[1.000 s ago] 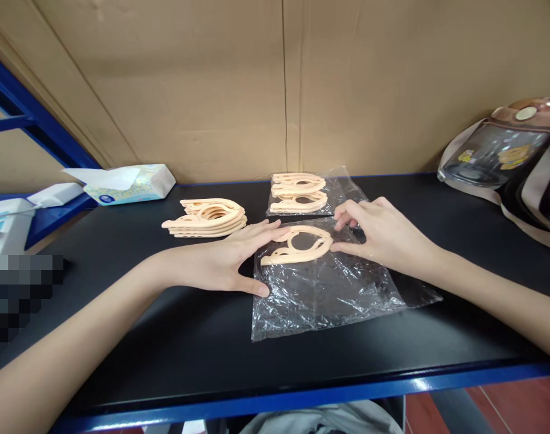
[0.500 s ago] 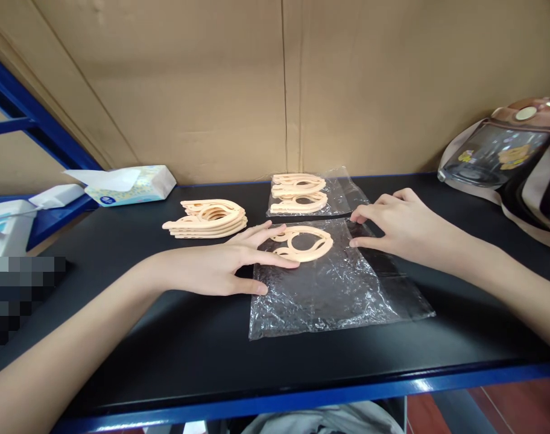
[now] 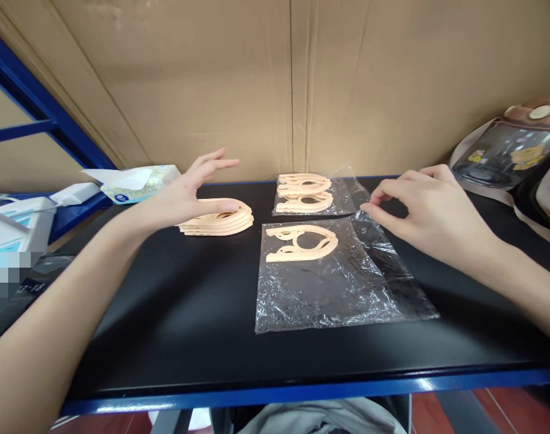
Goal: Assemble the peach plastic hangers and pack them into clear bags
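A peach plastic piece (image 3: 302,243) lies inside a clear plastic bag (image 3: 329,289) flat on the black table (image 3: 166,313). My right hand (image 3: 424,211) hovers at the bag's far right corner, thumb and forefinger pinched together; whether they grip the film I cannot tell. My left hand (image 3: 189,193) is raised over a stack of the same peach pieces (image 3: 225,223), fingers spread, thumb near the top piece. Behind the bag lies a second clear bag with several peach pieces (image 3: 302,194) in it.
A tissue pack (image 3: 134,184) sits at the back left, with white boxes (image 3: 12,223) beside it on a blue shelf frame. A dark bag with a clear pocket (image 3: 514,150) rests at the far right. Cardboard (image 3: 257,90) lines the back wall.
My left hand has lifted off the bagged piece and moved left over the stack. My right hand has risen from the bag's flap into a pinch. The camera has shifted slightly.
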Demonstrator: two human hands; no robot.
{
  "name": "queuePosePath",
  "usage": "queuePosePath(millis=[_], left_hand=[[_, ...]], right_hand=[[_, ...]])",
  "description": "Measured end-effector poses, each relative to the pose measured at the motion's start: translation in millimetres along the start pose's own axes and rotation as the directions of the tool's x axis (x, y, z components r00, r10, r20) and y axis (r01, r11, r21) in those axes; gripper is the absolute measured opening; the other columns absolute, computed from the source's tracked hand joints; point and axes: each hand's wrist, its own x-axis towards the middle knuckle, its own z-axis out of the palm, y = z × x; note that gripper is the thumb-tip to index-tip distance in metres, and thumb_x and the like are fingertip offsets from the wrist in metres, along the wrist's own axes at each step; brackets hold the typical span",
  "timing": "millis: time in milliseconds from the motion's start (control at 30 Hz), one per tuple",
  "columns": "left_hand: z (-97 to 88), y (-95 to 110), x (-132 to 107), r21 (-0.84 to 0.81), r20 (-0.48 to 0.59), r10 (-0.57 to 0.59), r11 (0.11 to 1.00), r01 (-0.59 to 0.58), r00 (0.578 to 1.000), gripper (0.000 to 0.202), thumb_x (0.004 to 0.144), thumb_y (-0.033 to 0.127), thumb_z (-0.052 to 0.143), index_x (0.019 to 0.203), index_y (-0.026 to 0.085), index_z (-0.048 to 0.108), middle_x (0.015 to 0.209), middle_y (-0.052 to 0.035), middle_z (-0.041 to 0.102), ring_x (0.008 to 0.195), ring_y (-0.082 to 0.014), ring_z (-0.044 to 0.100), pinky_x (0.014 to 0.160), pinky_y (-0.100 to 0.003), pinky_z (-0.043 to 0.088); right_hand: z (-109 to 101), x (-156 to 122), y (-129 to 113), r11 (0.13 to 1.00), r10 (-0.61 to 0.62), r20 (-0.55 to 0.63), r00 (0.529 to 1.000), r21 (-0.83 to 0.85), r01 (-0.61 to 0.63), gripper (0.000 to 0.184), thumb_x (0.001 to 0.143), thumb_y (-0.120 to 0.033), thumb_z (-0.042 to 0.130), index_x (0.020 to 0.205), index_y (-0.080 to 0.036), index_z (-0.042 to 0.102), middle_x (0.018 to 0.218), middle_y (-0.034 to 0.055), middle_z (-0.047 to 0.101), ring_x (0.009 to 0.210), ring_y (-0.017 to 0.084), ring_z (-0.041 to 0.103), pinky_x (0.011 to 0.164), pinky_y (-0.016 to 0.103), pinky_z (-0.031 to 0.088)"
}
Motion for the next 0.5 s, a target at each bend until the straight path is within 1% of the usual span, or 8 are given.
queuePosePath(millis=[67, 133, 200, 267, 333, 367, 433, 500], left_hand=[[-8.2, -19, 0, 0.074, 0.075, -0.087, 0.994, 0.081, 0.993, 0.087, 0.073, 0.068, 0.065, 0.148, 0.039, 0.031, 0.163, -0.0021, 0.010, 0.145, -0.0367, 0.021, 0.115, -0.056, 0.023], [-14.8, -31, -2, 0.140, 0.158, -0.173, 0.978, 0.151, 0.972, 0.091, 0.069, 0.072, 0.065, 0.147, 0.037, 0.034, 0.162, -0.0028, 0.015, 0.144, -0.0404, 0.021, 0.114, -0.059, 0.022], [-18.9, -37, -4, 0.173, 0.218, -0.233, 0.965, 0.197, 0.948, 0.091, 0.066, 0.074, 0.065, 0.145, 0.037, 0.037, 0.161, -0.0011, 0.019, 0.143, -0.0423, 0.022, 0.113, -0.060, 0.024], [-19.8, -38, -6, 0.188, 0.255, -0.275, 0.954, 0.231, 0.927, 0.089, 0.065, 0.074, 0.065, 0.143, 0.038, 0.040, 0.161, 0.0013, 0.019, 0.142, -0.0427, 0.024, 0.111, -0.058, 0.027], [-18.0, -36, -7, 0.190, 0.296, -0.294, 0.951, 0.246, 0.909, 0.089, 0.065, 0.073, 0.066, 0.142, 0.037, 0.040, 0.162, 0.0011, 0.016, 0.142, -0.0422, 0.026, 0.110, -0.057, 0.029], [-16.5, -35, -8, 0.180, 0.315, -0.284, 0.955, 0.237, 0.906, 0.088, 0.066, 0.071, 0.066, 0.142, 0.035, 0.040, 0.162, 0.0003, 0.015, 0.141, -0.0417, 0.027, 0.110, -0.056, 0.029], [-13.4, -34, -9, 0.156, 0.333, -0.258, 0.964, 0.217, 0.907, 0.087, 0.067, 0.070, 0.067, 0.141, 0.032, 0.040, 0.162, -0.0001, 0.014, 0.139, -0.0409, 0.030, 0.110, -0.055, 0.029], [-11.1, -33, -10, 0.142, 0.330, -0.239, 0.969, 0.203, 0.913, 0.086, 0.067, 0.070, 0.068, 0.138, 0.029, 0.043, 0.161, 0.0008, 0.015, 0.136, -0.0408, 0.033, 0.109, -0.055, 0.030]], right_hand=[[-1, 0, -2, 1.000, 0.000, -0.014, 1.000, 0.012, 0.000, 0.025, 0.092, -0.040, 0.047, 0.075, -0.026, 0.057, 0.068, 0.0045, 0.062, 0.072, 0.027, 0.058, 0.083, 0.047, 0.036], [-2, 0, -3, 1.000, -0.005, -0.026, 1.000, 0.025, 0.006, 0.025, 0.093, -0.040, 0.047, 0.074, -0.026, 0.057, 0.069, 0.0046, 0.063, 0.071, 0.026, 0.059, 0.083, 0.047, 0.036], [-2, 0, -4, 0.999, -0.011, -0.031, 0.999, 0.033, 0.012, 0.025, 0.093, -0.040, 0.047, 0.074, -0.026, 0.057, 0.071, 0.0048, 0.064, 0.071, 0.026, 0.059, 0.083, 0.047, 0.037], [-2, 0, -4, 0.999, -0.013, -0.029, 0.999, 0.039, 0.014, 0.026, 0.093, -0.040, 0.047, 0.074, -0.027, 0.057, 0.071, 0.0047, 0.065, 0.071, 0.026, 0.059, 0.084, 0.048, 0.036], [-2, 0, -4, 0.999, -0.014, -0.024, 1.000, 0.041, 0.015, 0.026, 0.093, -0.040, 0.046, 0.074, -0.027, 0.058, 0.071, 0.0045, 0.065, 0.071, 0.026, 0.059, 0.083, 0.048, 0.036], [-1, 0, -4, 0.999, -0.016, -0.022, 1.000, 0.044, 0.017, 0.026, 0.093, -0.040, 0.047, 0.074, -0.026, 0.058, 0.070, 0.0043, 0.065, 0.071, 0.026, 0.059, 0.083, 0.048, 0.036], [0, -1, -4, 0.998, -0.024, -0.014, 1.000, 0.050, 0.024, 0.025, 0.093, -0.039, 0.047, 0.074, -0.026, 0.057, 0.069, 0.0039, 0.064, 0.072, 0.026, 0.059, 0.084, 0.047, 0.037], [1, -1, -4, 0.998, -0.033, -0.012, 0.999, 0.053, 0.033, 0.024, 0.092, -0.039, 0.048, 0.075, -0.025, 0.057, 0.070, 0.0038, 0.065, 0.073, 0.025, 0.059, 0.084, 0.046, 0.037]])
